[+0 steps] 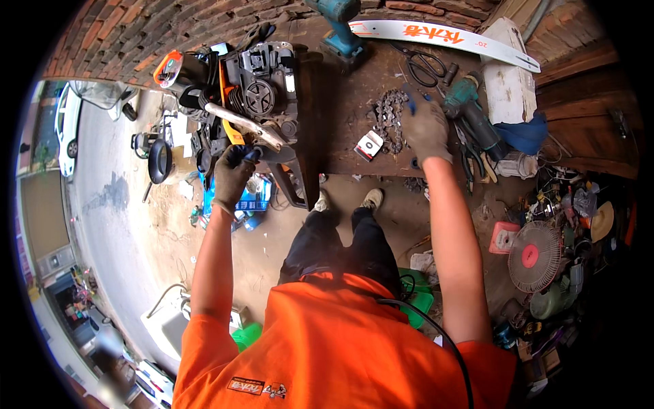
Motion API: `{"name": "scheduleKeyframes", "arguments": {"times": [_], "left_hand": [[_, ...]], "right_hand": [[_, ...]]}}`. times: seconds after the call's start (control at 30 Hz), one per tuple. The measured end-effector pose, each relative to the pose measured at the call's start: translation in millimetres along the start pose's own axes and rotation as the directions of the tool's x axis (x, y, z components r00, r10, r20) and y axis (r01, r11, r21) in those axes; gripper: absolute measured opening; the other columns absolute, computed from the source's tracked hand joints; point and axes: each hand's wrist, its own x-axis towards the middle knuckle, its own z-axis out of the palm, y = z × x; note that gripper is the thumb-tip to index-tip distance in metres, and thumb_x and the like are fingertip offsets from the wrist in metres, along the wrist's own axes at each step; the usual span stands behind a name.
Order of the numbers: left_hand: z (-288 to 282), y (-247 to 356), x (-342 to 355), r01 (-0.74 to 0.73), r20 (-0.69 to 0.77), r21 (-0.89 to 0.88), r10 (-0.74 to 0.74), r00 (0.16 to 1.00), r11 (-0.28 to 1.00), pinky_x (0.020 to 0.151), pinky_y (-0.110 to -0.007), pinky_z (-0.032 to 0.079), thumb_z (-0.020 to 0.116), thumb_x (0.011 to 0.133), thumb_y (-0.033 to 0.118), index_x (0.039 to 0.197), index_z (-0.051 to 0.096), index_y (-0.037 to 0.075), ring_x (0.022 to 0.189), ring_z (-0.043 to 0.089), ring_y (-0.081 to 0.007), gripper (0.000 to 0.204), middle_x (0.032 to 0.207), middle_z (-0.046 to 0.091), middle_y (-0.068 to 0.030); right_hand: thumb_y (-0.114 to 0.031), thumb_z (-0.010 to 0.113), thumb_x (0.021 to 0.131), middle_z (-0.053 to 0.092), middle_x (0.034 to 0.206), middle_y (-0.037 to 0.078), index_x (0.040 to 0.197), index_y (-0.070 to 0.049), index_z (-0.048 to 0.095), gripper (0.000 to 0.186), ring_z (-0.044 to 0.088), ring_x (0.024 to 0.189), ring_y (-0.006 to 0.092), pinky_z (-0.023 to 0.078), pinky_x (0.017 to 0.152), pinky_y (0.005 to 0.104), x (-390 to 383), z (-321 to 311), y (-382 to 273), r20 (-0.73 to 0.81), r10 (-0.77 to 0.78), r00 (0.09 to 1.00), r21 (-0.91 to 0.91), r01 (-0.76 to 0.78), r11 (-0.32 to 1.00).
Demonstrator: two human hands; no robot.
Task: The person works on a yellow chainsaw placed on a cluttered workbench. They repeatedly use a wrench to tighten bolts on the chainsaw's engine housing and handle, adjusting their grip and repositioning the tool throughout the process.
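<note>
A partly taken-apart chainsaw (262, 92) stands on the brown workbench at the left, its engine side facing up. My left hand (233, 178), in a grey glove with dark fingertips, is closed beside its handle and a pale worn bar (245, 125); what the fingers hold, if anything, is hidden. My right hand (424, 128), gloved the same way, reaches over the bench at the right edge of a heap of dark saw chain (390, 116). Its fingers stretch away from me. Near the heap lies a small white, red and black box (368, 146).
A white guide bar (449, 39) lies along the bench's back, beside a teal cordless drill (338, 34). Scissors (428, 68), a second teal power tool (470, 112) and pliers (469, 158) lie right. A fan (536, 257) stands among clutter on the floor.
</note>
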Motion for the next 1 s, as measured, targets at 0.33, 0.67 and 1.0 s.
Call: {"name": "scheduleKeyframes", "arguments": {"times": [0.33, 0.67, 1.0], "left_hand": [[10.7, 5.9, -30.5, -0.013, -0.104, -0.048, 0.008, 0.995, 0.999, 0.066, -0.021, 0.047, 0.062, 0.095, 0.002, 0.123, 0.066, -0.001, 0.076, 0.057, -0.0049, 0.028, 0.099, 0.070, -0.0007], [27.7, 20.3, -54.3, -0.040, -0.195, -0.090, 0.022, 0.981, 0.995, 0.077, -0.023, 0.052, 0.061, 0.096, 0.000, 0.131, 0.063, -0.001, 0.088, 0.063, -0.0076, 0.035, 0.116, 0.070, -0.0058], [7.2, 4.5, -79.8, -0.053, -0.276, -0.051, 0.037, 0.961, 0.997, 0.091, -0.028, 0.054, 0.070, 0.094, 0.004, 0.125, 0.064, -0.004, 0.107, 0.067, -0.0136, 0.033, 0.118, 0.072, -0.0098]], "right_hand": [[-0.029, 0.068, 0.089, 0.067, 0.112, 0.026, 0.126, -0.010, 0.068, 0.041, 0.066, 0.105, 0.0402, 0.053, 0.093, 0.0483, -12.3, -18.0, 41.9, -0.119, 0.021, 0.993, 0.052, -0.015, 0.999], [-0.031, 0.069, 0.089, 0.071, 0.100, 0.015, 0.106, -0.006, 0.069, 0.030, 0.071, 0.089, 0.0349, 0.056, 0.076, 0.0462, -61.2, -18.7, 81.9, 0.295, -0.065, 0.953, -0.361, 0.174, 0.916], [-0.032, 0.063, 0.091, 0.071, 0.086, 0.013, 0.091, -0.011, 0.065, 0.021, 0.072, 0.077, 0.0303, 0.057, 0.066, 0.0451, -63.6, 10.4, 109.2, 0.160, -0.218, 0.963, -0.488, 0.269, 0.830]]}}
